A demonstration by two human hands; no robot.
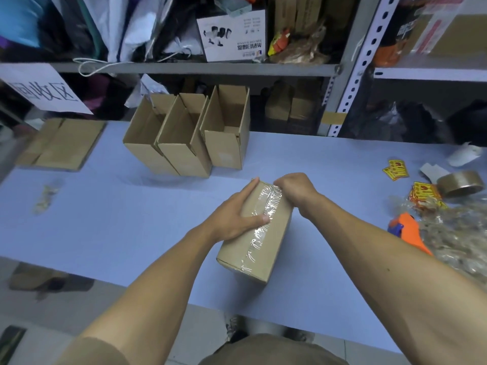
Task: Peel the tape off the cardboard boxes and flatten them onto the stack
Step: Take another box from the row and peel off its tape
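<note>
Taped box (259,233) held on bench (105,219), both hands on it.
Left hand (234,214) grip wraps box's left side, thumb on tape (266,214); right hand (292,189) grip pinches tape at far end. Beyond: three open boxes (189,135), flat stack (63,143) far left.

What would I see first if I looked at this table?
First, two hands on a taped cardboard box in the middle of the blue table: the left hand holds it, the right hand pinches the clear tape at its far end. Behind stand three open boxes, and flattened cardboard lies far left.
</note>
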